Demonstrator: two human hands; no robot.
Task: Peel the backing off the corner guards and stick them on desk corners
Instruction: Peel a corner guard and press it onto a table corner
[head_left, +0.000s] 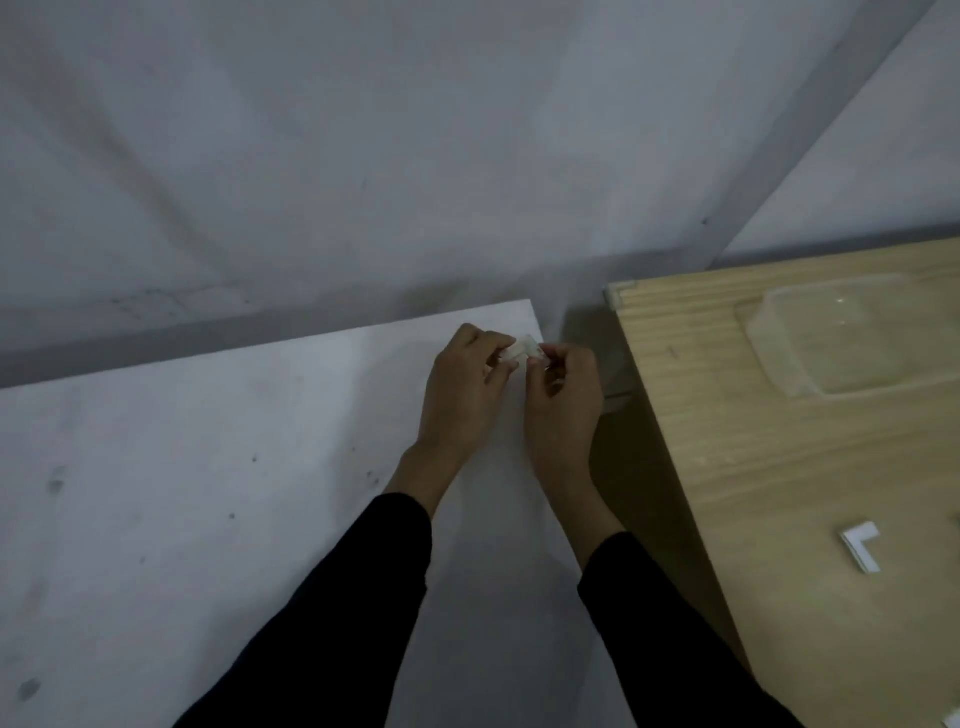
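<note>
both hands met over the far right corner of the white bench (208, 493). left hand (460, 395) had its fingers (491, 343) curled, pinching one end of a small white corner guard (522, 353). right hand (563, 400) was curled tight, pinching the other end. couldn't tell if the backing was on. the wooden bench (779, 467) just to the right carried a clear tray (831, 338), a fitted guard (621, 291) on its far left corner, and white l-shaped pieces (860, 553) lying flat.
</note>
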